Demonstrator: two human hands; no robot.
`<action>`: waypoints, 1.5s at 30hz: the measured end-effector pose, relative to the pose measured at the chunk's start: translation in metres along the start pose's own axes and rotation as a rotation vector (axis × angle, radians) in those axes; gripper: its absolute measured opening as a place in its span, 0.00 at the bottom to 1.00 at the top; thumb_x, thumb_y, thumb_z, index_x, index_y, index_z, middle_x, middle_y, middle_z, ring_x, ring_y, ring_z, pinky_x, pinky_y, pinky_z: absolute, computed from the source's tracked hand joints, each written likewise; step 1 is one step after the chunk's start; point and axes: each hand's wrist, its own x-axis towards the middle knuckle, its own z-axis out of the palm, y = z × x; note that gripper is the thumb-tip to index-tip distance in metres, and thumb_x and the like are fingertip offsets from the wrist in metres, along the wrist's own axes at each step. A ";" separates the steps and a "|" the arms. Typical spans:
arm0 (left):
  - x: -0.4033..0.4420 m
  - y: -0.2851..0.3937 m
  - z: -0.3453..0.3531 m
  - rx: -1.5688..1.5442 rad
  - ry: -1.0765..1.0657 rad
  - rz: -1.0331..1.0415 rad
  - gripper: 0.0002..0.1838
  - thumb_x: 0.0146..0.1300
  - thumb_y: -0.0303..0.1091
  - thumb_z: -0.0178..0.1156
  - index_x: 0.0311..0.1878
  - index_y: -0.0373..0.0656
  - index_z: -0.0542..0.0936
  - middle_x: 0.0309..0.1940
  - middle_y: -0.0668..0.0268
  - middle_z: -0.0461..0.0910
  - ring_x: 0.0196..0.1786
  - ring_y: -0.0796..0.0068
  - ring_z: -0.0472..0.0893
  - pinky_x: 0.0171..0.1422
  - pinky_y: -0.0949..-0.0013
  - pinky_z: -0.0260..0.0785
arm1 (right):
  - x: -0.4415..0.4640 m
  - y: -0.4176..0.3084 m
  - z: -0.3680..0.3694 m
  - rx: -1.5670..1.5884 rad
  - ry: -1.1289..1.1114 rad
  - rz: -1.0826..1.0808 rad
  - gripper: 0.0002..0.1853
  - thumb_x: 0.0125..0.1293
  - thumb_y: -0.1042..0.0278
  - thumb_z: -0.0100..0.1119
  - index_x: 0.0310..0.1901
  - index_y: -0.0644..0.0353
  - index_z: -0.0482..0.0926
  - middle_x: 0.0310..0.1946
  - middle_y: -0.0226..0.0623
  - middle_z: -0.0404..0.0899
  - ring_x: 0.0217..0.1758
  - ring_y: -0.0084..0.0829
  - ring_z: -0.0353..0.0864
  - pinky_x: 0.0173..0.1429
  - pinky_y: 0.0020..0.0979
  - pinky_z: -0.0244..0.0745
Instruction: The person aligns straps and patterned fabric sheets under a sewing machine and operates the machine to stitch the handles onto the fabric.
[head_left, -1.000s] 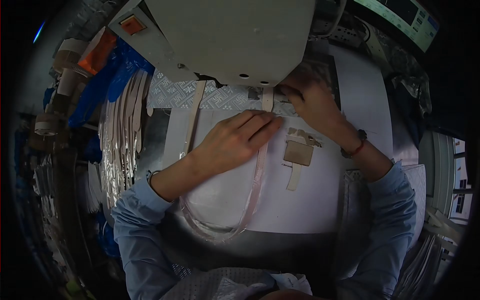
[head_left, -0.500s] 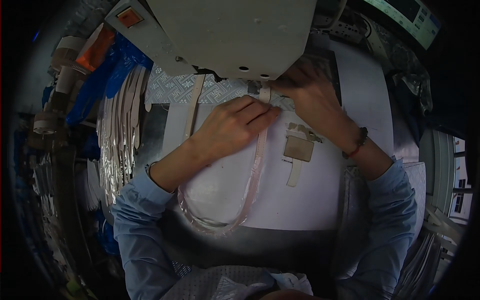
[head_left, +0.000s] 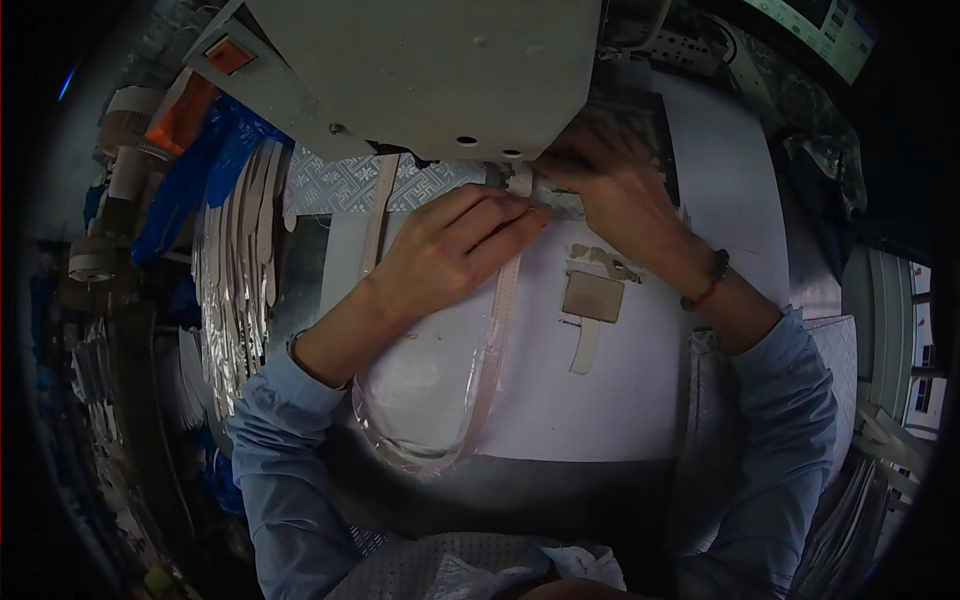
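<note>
Beneath the front of a grey machine head [head_left: 430,75], my left hand [head_left: 455,240] lies over a pale pink strap [head_left: 492,350], its fingers together and pressed on the strap near its end. The strap loops toward me in clear film and runs back up on the left. My right hand [head_left: 620,190] is bent beside the strap's end, its fingertips blurred and partly in shadow under the machine. Patterned grey material [head_left: 335,185] lies behind my left hand. A tan square patch [head_left: 592,297] with a short pale tab sits on the white sheet [head_left: 600,410].
Many pale straps [head_left: 240,250] hang at the left beside a blue plastic bag [head_left: 200,180] and an orange piece [head_left: 182,112]. Spools or rolls [head_left: 92,260] stand further left. A lit screen [head_left: 820,35] is at the upper right.
The strap's end and the loop under my left hand have shifted slightly left. My left hand moved a little left with them. My right hand's fingers have moved slightly beside the strap's end.
</note>
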 end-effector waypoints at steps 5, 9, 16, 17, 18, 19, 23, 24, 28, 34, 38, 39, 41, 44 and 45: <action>-0.002 0.001 0.004 -0.010 -0.025 -0.017 0.19 0.50 0.27 0.65 0.49 0.42 0.84 0.42 0.68 0.81 0.45 0.72 0.81 0.49 0.72 0.80 | 0.000 -0.003 -0.001 0.011 -0.048 0.051 0.21 0.56 0.80 0.58 0.51 0.50 0.85 0.49 0.32 0.79 0.57 0.38 0.76 0.60 0.42 0.72; -0.001 0.001 0.005 0.013 -0.042 -0.018 0.18 0.50 0.27 0.65 0.48 0.42 0.84 0.42 0.68 0.82 0.45 0.72 0.81 0.49 0.72 0.80 | 0.000 0.000 -0.002 -0.012 -0.048 0.031 0.21 0.59 0.78 0.57 0.54 0.48 0.84 0.48 0.29 0.79 0.55 0.36 0.77 0.59 0.41 0.71; -0.003 -0.004 0.013 -0.010 -0.058 -0.037 0.16 0.51 0.28 0.64 0.46 0.43 0.84 0.41 0.70 0.81 0.42 0.72 0.80 0.46 0.71 0.80 | 0.000 0.003 0.000 -0.025 -0.042 0.008 0.23 0.57 0.79 0.57 0.54 0.48 0.84 0.48 0.29 0.79 0.57 0.37 0.76 0.59 0.42 0.70; -0.003 -0.004 0.014 -0.010 -0.061 -0.038 0.16 0.51 0.28 0.64 0.46 0.43 0.84 0.41 0.70 0.81 0.42 0.72 0.80 0.46 0.71 0.80 | 0.001 0.002 -0.001 -0.042 -0.048 0.024 0.23 0.57 0.79 0.57 0.53 0.47 0.85 0.49 0.29 0.79 0.57 0.37 0.76 0.59 0.41 0.70; -0.003 -0.004 0.015 -0.010 -0.057 -0.038 0.16 0.51 0.28 0.64 0.46 0.43 0.84 0.41 0.70 0.81 0.42 0.72 0.80 0.45 0.71 0.80 | 0.001 0.001 -0.002 -0.061 -0.053 0.039 0.23 0.57 0.79 0.57 0.53 0.47 0.85 0.49 0.29 0.79 0.57 0.37 0.76 0.59 0.41 0.70; -0.003 -0.004 0.016 -0.011 -0.053 -0.037 0.16 0.51 0.28 0.64 0.45 0.43 0.84 0.41 0.70 0.81 0.41 0.72 0.80 0.45 0.71 0.79 | 0.000 0.001 0.000 -0.059 -0.053 0.039 0.23 0.57 0.79 0.57 0.53 0.47 0.85 0.49 0.29 0.79 0.57 0.37 0.76 0.59 0.41 0.70; -0.004 -0.004 0.014 0.002 -0.045 -0.022 0.16 0.51 0.28 0.64 0.45 0.43 0.84 0.41 0.69 0.81 0.42 0.72 0.80 0.46 0.71 0.79 | -0.001 0.004 0.004 -0.078 -0.007 0.034 0.22 0.58 0.78 0.56 0.53 0.46 0.85 0.49 0.29 0.79 0.57 0.37 0.76 0.58 0.41 0.70; -0.004 -0.005 0.013 0.005 -0.034 -0.015 0.16 0.51 0.28 0.64 0.45 0.43 0.84 0.41 0.69 0.81 0.42 0.72 0.80 0.46 0.70 0.79 | -0.001 0.004 0.004 -0.074 -0.006 0.052 0.22 0.59 0.77 0.56 0.53 0.46 0.85 0.50 0.29 0.79 0.57 0.37 0.76 0.58 0.41 0.70; -0.004 -0.004 0.012 0.013 -0.034 -0.007 0.15 0.51 0.28 0.64 0.45 0.42 0.84 0.41 0.68 0.81 0.43 0.71 0.81 0.47 0.70 0.79 | 0.001 0.007 0.008 -0.070 -0.033 0.066 0.22 0.59 0.77 0.55 0.53 0.46 0.85 0.50 0.29 0.78 0.58 0.38 0.75 0.58 0.41 0.70; -0.005 -0.001 0.014 0.005 -0.021 -0.016 0.17 0.49 0.25 0.66 0.46 0.42 0.85 0.40 0.67 0.84 0.41 0.72 0.82 0.48 0.71 0.79 | 0.004 0.009 0.005 -0.028 -0.053 0.038 0.23 0.60 0.77 0.54 0.54 0.44 0.84 0.50 0.28 0.77 0.57 0.38 0.75 0.58 0.43 0.71; -0.005 -0.002 0.014 0.016 -0.041 -0.021 0.17 0.49 0.27 0.65 0.46 0.43 0.85 0.41 0.68 0.84 0.42 0.72 0.82 0.49 0.70 0.79 | 0.006 0.005 0.003 -0.169 -0.062 0.007 0.22 0.60 0.76 0.55 0.54 0.44 0.83 0.48 0.28 0.77 0.57 0.38 0.75 0.57 0.43 0.71; -0.005 -0.002 0.015 0.020 -0.023 -0.020 0.16 0.50 0.28 0.64 0.44 0.44 0.85 0.40 0.70 0.83 0.42 0.73 0.81 0.47 0.71 0.79 | 0.006 0.005 0.003 -0.215 -0.058 0.002 0.22 0.60 0.75 0.55 0.54 0.44 0.83 0.48 0.28 0.77 0.56 0.37 0.75 0.57 0.43 0.71; -0.005 -0.003 0.015 0.026 -0.006 -0.017 0.14 0.50 0.29 0.64 0.43 0.45 0.85 0.38 0.71 0.82 0.42 0.74 0.80 0.46 0.71 0.78 | 0.005 0.007 0.005 -0.215 -0.047 0.000 0.21 0.60 0.75 0.55 0.54 0.43 0.83 0.47 0.28 0.77 0.56 0.37 0.76 0.56 0.43 0.71; -0.005 -0.002 0.014 0.025 -0.020 -0.039 0.13 0.50 0.29 0.63 0.42 0.45 0.85 0.38 0.71 0.82 0.41 0.74 0.80 0.45 0.71 0.79 | 0.005 0.011 0.008 -0.206 -0.020 -0.005 0.21 0.60 0.74 0.55 0.54 0.42 0.84 0.47 0.28 0.77 0.55 0.37 0.76 0.56 0.42 0.71; -0.005 -0.001 0.012 0.004 -0.042 -0.058 0.15 0.50 0.28 0.64 0.44 0.44 0.85 0.39 0.70 0.83 0.42 0.72 0.81 0.46 0.71 0.79 | 0.005 0.012 0.009 -0.200 -0.005 -0.010 0.21 0.60 0.74 0.55 0.54 0.41 0.84 0.48 0.28 0.77 0.54 0.37 0.76 0.56 0.43 0.71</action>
